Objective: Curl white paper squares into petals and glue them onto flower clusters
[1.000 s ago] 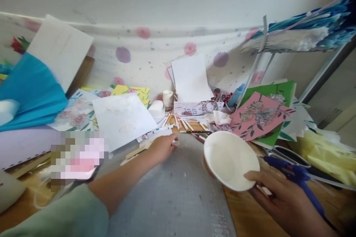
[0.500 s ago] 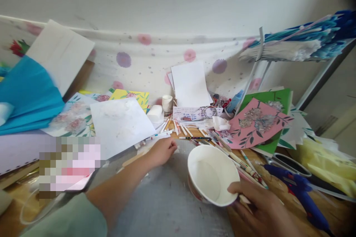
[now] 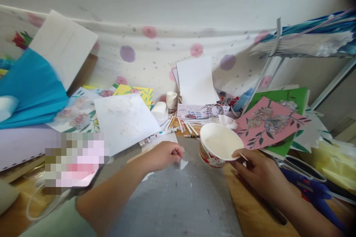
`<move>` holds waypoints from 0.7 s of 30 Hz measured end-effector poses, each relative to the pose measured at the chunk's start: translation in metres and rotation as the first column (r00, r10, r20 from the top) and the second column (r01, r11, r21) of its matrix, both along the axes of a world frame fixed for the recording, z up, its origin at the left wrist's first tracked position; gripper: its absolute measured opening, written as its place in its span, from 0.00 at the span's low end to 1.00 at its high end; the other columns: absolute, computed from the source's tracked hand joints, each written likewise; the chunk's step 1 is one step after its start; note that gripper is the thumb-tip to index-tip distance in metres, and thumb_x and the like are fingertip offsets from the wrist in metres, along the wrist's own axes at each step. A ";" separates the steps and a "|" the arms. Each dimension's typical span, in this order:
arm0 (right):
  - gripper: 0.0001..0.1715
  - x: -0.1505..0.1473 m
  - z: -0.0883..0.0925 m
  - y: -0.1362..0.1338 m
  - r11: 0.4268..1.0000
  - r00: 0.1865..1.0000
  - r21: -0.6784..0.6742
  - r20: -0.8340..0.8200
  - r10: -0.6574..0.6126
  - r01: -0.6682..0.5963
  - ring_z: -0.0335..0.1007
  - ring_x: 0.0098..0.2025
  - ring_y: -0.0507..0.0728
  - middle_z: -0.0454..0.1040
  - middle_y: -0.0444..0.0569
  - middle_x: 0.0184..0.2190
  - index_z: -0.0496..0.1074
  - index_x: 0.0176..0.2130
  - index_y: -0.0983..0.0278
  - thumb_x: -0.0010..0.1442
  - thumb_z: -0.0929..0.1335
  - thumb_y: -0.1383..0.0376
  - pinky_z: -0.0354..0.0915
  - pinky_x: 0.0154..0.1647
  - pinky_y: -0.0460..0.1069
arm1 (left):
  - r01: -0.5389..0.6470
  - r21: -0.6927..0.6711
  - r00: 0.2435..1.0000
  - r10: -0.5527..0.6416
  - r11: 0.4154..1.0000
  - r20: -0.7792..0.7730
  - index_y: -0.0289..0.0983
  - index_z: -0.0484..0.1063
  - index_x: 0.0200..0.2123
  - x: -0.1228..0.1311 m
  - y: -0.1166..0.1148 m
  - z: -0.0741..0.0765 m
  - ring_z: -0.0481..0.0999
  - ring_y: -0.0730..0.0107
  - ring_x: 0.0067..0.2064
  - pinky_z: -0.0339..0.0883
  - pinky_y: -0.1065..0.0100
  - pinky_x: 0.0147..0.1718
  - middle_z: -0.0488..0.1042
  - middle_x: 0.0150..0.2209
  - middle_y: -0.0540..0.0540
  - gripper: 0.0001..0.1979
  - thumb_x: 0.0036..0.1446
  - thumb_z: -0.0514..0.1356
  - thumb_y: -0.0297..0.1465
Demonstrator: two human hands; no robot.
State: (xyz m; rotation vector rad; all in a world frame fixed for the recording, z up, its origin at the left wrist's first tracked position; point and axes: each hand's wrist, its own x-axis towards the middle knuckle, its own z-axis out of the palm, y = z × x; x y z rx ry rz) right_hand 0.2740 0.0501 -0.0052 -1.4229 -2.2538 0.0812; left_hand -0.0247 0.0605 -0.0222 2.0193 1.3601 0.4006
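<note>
My right hand [image 3: 257, 164] grips the rim of a white paper bowl [image 3: 221, 142] with a red pattern on its outside. The bowl is tilted, its opening partly toward me, and no contents show inside. A thin pale stick end [image 3: 244, 156] pokes out by the right fingers. My left hand [image 3: 167, 153] is closed above the grey mat [image 3: 191, 200], fingertips pinched together. A small white paper scrap [image 3: 183, 164] is at those fingertips, and it appears to be between them. Both hands are a little blurred.
White sheets [image 3: 125, 122] and a pixelated phone-like object [image 3: 75, 164] lie left. Pens [image 3: 191, 129] cluster behind the mat. Right are flower cards [image 3: 274, 122], large scissors [image 3: 304, 168] and a blue glue gun [image 3: 314, 192]. A rack of pipe cleaners [image 3: 314, 40] stands above them.
My right hand has carried the bowl away from me and slightly right, over the pens and brushes. My left hand has moved slightly right and nearer, and the white scrap now shows at its fingertips.
</note>
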 end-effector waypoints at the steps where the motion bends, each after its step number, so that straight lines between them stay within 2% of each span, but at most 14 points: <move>1: 0.11 -0.001 0.000 0.007 1.000 1.000 0.001 0.000 -0.017 0.017 0.69 0.22 0.54 0.73 0.42 0.23 0.70 0.33 0.60 0.60 0.63 0.57 0.60 0.24 0.46 | 0.025 0.007 0.999 -0.025 1.000 -0.032 0.38 0.74 0.37 -0.001 0.001 -0.002 0.75 0.68 0.33 0.64 0.72 0.29 0.77 0.33 0.50 0.13 0.50 0.54 0.25; 4: 0.11 0.001 -0.001 0.029 0.995 0.995 0.026 0.009 -0.096 0.096 0.71 0.23 0.56 0.75 0.43 0.23 0.70 0.32 0.60 0.59 0.64 0.57 0.59 0.25 0.46 | 0.041 0.117 0.990 -0.024 0.992 -0.140 0.41 0.74 0.43 0.001 0.002 -0.004 0.73 0.63 0.44 0.65 0.66 0.43 0.76 0.42 0.48 0.19 0.50 0.53 0.21; 7: 0.11 0.008 -0.002 0.057 0.977 0.979 0.072 0.017 -0.203 0.201 0.74 0.28 0.60 0.78 0.47 0.27 0.71 0.34 0.61 0.58 0.64 0.57 0.59 0.26 0.48 | 0.004 0.280 0.968 0.067 0.960 -0.242 0.36 0.71 0.48 0.008 0.003 -0.008 0.65 0.53 0.53 0.57 0.56 0.53 0.70 0.51 0.39 0.18 0.54 0.53 0.21; 10: 0.11 0.016 0.001 0.082 0.954 0.957 0.103 0.036 -0.287 0.282 0.75 0.30 0.63 0.79 0.50 0.29 0.72 0.36 0.62 0.58 0.65 0.58 0.60 0.27 0.49 | 0.055 0.338 0.940 0.065 0.940 -0.335 0.34 0.72 0.42 0.017 0.006 -0.019 0.66 0.49 0.50 0.59 0.53 0.50 0.71 0.48 0.37 0.12 0.54 0.56 0.25; 13: 0.20 0.011 0.007 0.093 0.927 0.933 0.144 0.051 -0.356 0.346 0.75 0.34 0.67 0.78 0.56 0.34 0.69 0.49 0.67 0.59 0.65 0.60 0.62 0.28 0.52 | 0.099 0.366 0.917 0.059 0.925 -0.395 0.34 0.72 0.38 0.025 0.011 -0.030 0.68 0.51 0.46 0.63 0.55 0.45 0.71 0.43 0.38 0.09 0.54 0.55 0.23; 15: 0.24 -0.007 0.009 0.090 0.918 0.926 0.172 0.064 -0.371 0.356 0.73 0.40 0.68 0.75 0.62 0.41 0.63 0.56 0.70 0.63 0.62 0.62 0.64 0.33 0.55 | 0.119 0.376 0.909 0.051 0.919 -0.413 0.35 0.71 0.37 0.029 0.012 -0.034 0.69 0.54 0.44 0.65 0.57 0.41 0.71 0.41 0.39 0.10 0.54 0.53 0.20; 16: 0.22 -0.021 0.009 0.087 0.927 0.933 0.174 0.082 -0.351 0.333 0.72 0.43 0.68 0.73 0.63 0.45 0.63 0.56 0.69 0.65 0.60 0.63 0.65 0.36 0.57 | 0.130 0.376 0.909 0.042 0.917 -0.416 0.35 0.71 0.37 0.030 0.011 -0.034 0.70 0.55 0.43 0.65 0.59 0.40 0.71 0.40 0.39 0.10 0.54 0.53 0.20; 19: 0.15 -0.078 0.001 0.083 0.990 0.972 0.065 0.192 -0.134 0.123 0.71 0.43 0.58 0.71 0.52 0.47 0.68 0.50 0.63 0.66 0.64 0.62 0.67 0.43 0.56 | 0.182 0.364 0.915 -0.021 0.913 -0.404 0.37 0.71 0.35 0.036 0.000 -0.028 0.71 0.59 0.40 0.66 0.63 0.37 0.72 0.37 0.43 0.08 0.53 0.55 0.22; 21: 0.14 -0.118 -0.008 0.091 0.998 0.974 -0.032 0.224 -0.043 0.052 0.71 0.43 0.57 0.71 0.51 0.47 0.69 0.49 0.65 0.65 0.65 0.61 0.69 0.43 0.56 | 0.219 0.358 0.922 -0.073 0.908 -0.380 0.39 0.71 0.35 0.038 -0.013 -0.021 0.72 0.62 0.39 0.65 0.66 0.36 0.73 0.36 0.46 0.07 0.54 0.56 0.25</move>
